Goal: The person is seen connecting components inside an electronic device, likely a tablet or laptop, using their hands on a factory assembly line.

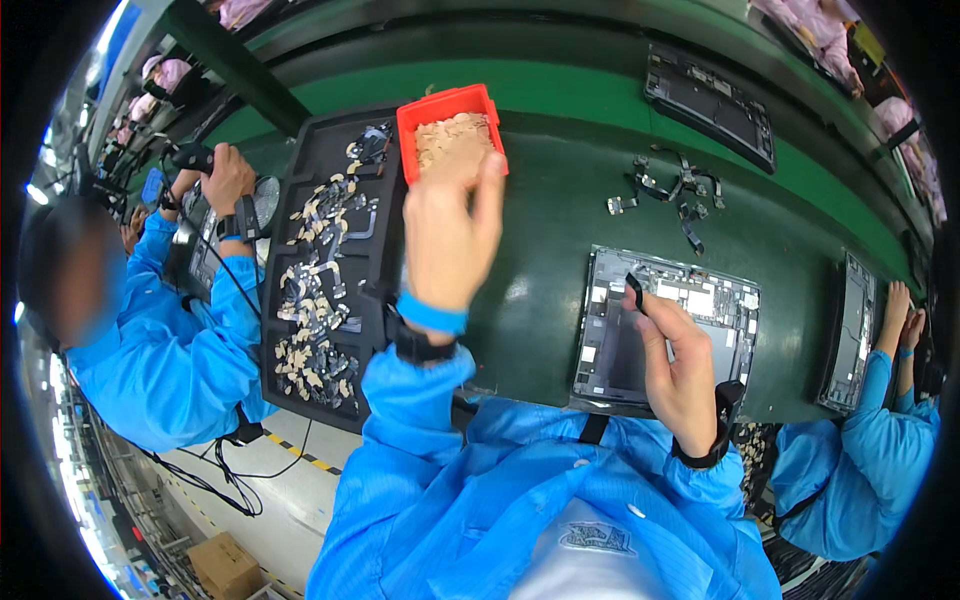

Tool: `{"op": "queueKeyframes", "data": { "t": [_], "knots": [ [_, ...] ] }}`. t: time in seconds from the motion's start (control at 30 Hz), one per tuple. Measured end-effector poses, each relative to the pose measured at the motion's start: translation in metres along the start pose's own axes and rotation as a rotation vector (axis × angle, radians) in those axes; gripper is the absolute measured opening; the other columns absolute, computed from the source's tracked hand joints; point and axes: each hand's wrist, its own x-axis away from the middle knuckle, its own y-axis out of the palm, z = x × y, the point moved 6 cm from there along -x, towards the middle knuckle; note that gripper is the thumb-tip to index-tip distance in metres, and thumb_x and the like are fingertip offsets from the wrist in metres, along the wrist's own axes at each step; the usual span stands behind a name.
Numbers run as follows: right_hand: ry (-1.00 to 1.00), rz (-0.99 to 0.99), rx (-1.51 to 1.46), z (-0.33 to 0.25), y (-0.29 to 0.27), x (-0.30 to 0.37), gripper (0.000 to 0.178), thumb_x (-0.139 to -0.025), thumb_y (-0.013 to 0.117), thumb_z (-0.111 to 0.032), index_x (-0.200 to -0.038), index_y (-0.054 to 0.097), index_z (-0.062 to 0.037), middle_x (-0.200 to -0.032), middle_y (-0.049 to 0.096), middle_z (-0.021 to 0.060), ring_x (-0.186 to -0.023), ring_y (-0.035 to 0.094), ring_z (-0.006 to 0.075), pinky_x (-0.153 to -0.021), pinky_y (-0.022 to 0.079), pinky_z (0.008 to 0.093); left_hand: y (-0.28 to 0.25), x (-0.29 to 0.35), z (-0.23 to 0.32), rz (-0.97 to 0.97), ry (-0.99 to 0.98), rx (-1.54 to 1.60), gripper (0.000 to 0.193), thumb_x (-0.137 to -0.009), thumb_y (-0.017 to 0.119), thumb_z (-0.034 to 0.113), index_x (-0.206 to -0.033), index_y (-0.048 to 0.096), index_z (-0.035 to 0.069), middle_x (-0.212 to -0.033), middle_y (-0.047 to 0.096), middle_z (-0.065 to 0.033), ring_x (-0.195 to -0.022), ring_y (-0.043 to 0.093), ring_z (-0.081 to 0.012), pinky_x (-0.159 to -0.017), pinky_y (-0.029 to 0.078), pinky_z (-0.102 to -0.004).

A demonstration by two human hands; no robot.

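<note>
My left hand (452,235) reaches over the near side of a red bin (448,104) full of small flat beige pieces (455,133). Its fingertips are blurred against those pieces, so what they hold cannot be made out. My right hand (680,370) is closed in a pinch, with a small curved black strip (635,290) standing up from between thumb and fingers. Below it lies an opened flat device (615,345), its boards and dark panels exposed. The right hand is above the device's middle; whether the strip touches it cannot be told.
Left of my arm, a black compartment tray (384,235) holds many small flex-cable parts. Loose black cables (660,190) lie beyond the device. Another opened device (710,105) rests at the back. Co-workers in blue sleeves (185,350) work on both sides of the green table (535,290).
</note>
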Motion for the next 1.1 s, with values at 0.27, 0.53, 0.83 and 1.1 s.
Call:
{"op": "queueKeyframes", "data": {
  "t": [0.27, 0.53, 0.83, 1.1],
  "knots": [
    [-0.236, 0.059, 0.144, -0.016, 0.002, 0.003, 0.042, -0.094, 0.064, 0.003, -0.136, 0.063, 0.0016, -0.123, 0.064, 0.0185, -0.115, 0.06, 0.0353, -0.099, 0.049, 0.0386, 0.046, 0.087, 0.054, -0.396, -0.271, 0.447, 0.016, -0.094, 0.077, 0.014, -0.095, 0.08, -0.001, -0.081, 0.078, -0.0091, -0.07, 0.067, -0.0081, -0.058, 0.046, -0.0255],
    [-0.114, 0.215, -0.612, 0.026, -0.035, 0.031, 0.017, -0.098, 0.069, -0.001, -0.113, 0.073, 0.0047, -0.107, 0.074, 0.0145, -0.103, 0.067, 0.0197, -0.091, 0.053, 0.0332, 0.075, 0.099, 0.106, -0.74, 0.015, 0.509, 0.018, -0.092, 0.079, 0.015, -0.102, 0.078, 0.0, -0.088, 0.078, -0.013, -0.079, 0.076, -0.0236, -0.075, 0.055, -0.0315],
    [0.276, 0.467, -0.48, 0.083, -0.119, 0.069, 0.021, -0.096, 0.073, -0.003, -0.115, 0.071, 0.0068, -0.09, 0.076, 0.0084, -0.082, 0.069, 0.0117, -0.077, 0.053, 0.0246, 0.107, 0.078, 0.056, -0.711, 0.167, -0.043, 0.06, -0.085, 0.082, 0.026, -0.14, 0.062, 0.016, -0.128, 0.071, -0.01, -0.121, 0.064, -0.0293, -0.113, 0.036, -0.0524],
    [0.317, 0.417, -0.002, 0.083, -0.123, 0.043, 0.017, -0.09, 0.078, -0.008, -0.101, 0.077, 0.0056, -0.076, 0.075, 0.0094, -0.07, 0.067, 0.0099, -0.07, 0.052, 0.0245, 0.133, 0.095, 0.123, -0.666, 0.511, 0.028, 0.038, -0.08, 0.075, 0.009, -0.117, 0.072, 0.016, -0.12, 0.068, -0.004, -0.117, 0.063, -0.0233, -0.101, 0.044, -0.0432]
  ]
}}
